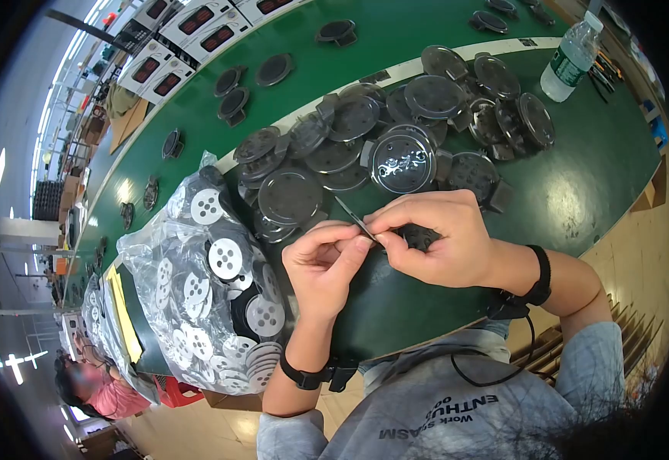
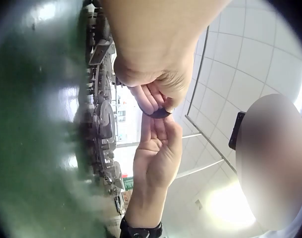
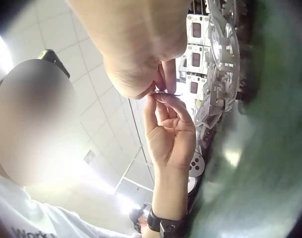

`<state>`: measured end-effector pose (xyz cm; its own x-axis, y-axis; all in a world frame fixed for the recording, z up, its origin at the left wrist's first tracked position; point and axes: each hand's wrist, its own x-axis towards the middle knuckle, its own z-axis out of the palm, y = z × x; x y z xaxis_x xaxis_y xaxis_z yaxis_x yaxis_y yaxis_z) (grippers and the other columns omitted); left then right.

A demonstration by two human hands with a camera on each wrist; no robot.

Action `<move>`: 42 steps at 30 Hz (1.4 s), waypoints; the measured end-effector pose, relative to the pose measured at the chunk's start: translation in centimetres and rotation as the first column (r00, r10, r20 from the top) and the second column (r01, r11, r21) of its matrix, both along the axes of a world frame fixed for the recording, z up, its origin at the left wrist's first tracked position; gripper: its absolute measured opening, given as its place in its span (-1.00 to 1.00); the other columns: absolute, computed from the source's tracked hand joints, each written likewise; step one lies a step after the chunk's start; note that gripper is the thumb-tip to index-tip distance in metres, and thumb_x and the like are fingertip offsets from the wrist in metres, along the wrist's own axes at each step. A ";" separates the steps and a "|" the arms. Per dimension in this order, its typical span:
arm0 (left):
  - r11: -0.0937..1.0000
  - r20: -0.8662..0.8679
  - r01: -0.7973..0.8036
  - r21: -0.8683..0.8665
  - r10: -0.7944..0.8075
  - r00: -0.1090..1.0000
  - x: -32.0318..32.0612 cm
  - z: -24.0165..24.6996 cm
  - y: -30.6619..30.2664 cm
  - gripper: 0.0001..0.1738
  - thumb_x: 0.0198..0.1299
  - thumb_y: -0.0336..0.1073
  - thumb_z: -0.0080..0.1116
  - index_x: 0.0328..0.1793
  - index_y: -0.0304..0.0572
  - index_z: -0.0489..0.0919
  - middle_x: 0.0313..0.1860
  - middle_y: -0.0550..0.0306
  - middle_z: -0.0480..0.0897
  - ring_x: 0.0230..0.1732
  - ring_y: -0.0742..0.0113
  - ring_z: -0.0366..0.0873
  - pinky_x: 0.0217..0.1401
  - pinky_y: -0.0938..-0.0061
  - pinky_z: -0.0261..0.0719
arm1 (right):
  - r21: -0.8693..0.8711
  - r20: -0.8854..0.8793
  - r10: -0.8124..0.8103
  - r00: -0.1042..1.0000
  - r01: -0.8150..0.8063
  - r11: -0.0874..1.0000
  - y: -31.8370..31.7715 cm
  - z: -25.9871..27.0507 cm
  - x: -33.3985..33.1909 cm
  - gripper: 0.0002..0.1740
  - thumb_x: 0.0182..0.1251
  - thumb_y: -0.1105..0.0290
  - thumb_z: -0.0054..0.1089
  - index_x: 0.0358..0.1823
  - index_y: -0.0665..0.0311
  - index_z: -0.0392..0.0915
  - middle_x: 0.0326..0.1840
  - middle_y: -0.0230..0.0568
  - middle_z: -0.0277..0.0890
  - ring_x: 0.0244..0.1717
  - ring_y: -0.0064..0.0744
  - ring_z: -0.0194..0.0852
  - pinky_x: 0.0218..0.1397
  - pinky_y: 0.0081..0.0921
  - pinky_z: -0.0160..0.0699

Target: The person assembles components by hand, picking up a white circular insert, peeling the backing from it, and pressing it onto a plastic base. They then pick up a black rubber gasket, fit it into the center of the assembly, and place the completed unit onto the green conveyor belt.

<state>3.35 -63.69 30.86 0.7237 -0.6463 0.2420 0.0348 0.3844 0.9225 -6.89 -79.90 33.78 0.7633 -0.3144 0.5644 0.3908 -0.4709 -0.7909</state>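
A thin dark disc [image 1: 350,211], seen nearly edge-on in the head view, is between the two hands above the green table. The left hand [image 1: 320,268] pinches its near edge between thumb and fingers. Right beside it, the right hand [image 1: 448,234] pinches the same edge, fingertips close to the left ones. In the left wrist view the disc [image 2: 159,113] shows a dark curved face, partly covered by fingers. The right wrist view gives only a thin line of the disc [image 3: 165,93]. Just beyond the hands lies a pile of round dark plastic parts [image 1: 291,197].
A clear plastic bag [image 1: 146,253] of white discs with holes stands left of the left hand. More dark round parts [image 1: 274,70] are spread on the green surface beyond a pale strip. A water bottle [image 1: 570,61] stands at the far right. Another person [image 1: 112,395] sits at left.
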 end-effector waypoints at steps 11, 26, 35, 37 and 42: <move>0.999 -0.063 0.038 -0.026 -0.039 0.997 0.0 0.5 -0.1 -0.88 0.22 -0.58 0.34 -0.13 -0.41 0.67 -0.21 0.01 0.69 -0.21 0.36 0.66 -0.09 0.51 0.66 | 0.036 0.013 0.093 0.996 -0.094 0.995 -0.4 0.2 -0.1 -0.83 0.09 0.59 0.38 -0.24 0.34 0.73 -0.27 -0.11 0.75 -0.30 -0.29 0.78 -0.25 -0.50 0.74; 0.998 0.019 0.061 -0.019 -0.061 0.998 0.1 0.1 -0.1 -0.86 0.20 -0.59 0.37 -0.13 -0.43 0.67 -0.18 -0.03 0.70 -0.19 0.32 0.68 -0.06 0.46 0.69 | 0.011 0.000 0.026 1.000 -0.026 1.000 -0.1 0.1 -0.4 -0.86 0.04 0.58 0.37 -0.32 0.29 0.70 -0.38 -0.18 0.70 -0.44 -0.30 0.69 -0.39 -0.48 0.65; 0.991 -0.073 0.107 -0.084 -0.114 0.991 0.0 -0.1 -0.3 -0.88 0.22 -0.60 0.34 -0.14 -0.40 0.66 -0.16 -0.01 0.69 -0.16 0.32 0.67 -0.03 0.45 0.68 | 0.024 -0.017 0.022 1.000 -0.021 0.999 0.1 0.4 -0.5 -0.86 0.05 0.59 0.34 -0.32 0.32 0.64 -0.37 -0.20 0.67 -0.39 -0.27 0.68 -0.33 -0.48 0.66; 0.990 -0.081 0.104 -0.091 -0.111 0.990 0.1 0.0 -0.4 -0.89 0.22 -0.61 0.32 -0.15 -0.40 0.65 -0.16 0.00 0.68 -0.16 0.34 0.67 -0.03 0.47 0.66 | 0.038 -0.004 0.037 0.999 -0.036 0.999 0.1 0.8 -0.5 -0.88 0.05 0.59 0.34 -0.33 0.33 0.64 -0.37 -0.20 0.67 -0.39 -0.27 0.68 -0.31 -0.47 0.66; 0.992 -0.069 0.103 -0.067 -0.107 0.992 0.4 -0.5 0.2 -0.86 0.20 -0.66 0.29 -0.13 -0.41 0.66 -0.15 0.00 0.67 -0.17 0.37 0.63 -0.04 0.50 0.62 | 0.032 -0.010 0.060 0.998 -0.060 0.998 0.1 1.1 -0.6 -0.88 0.08 0.58 0.34 -0.31 0.34 0.68 -0.34 -0.16 0.70 -0.37 -0.27 0.71 -0.28 -0.48 0.68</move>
<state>3.80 -63.50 30.38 0.6697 -0.7048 0.2341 0.1441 0.4325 0.8900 -7.46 -79.78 34.91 0.7872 -0.2856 0.5466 0.4090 -0.4216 -0.8093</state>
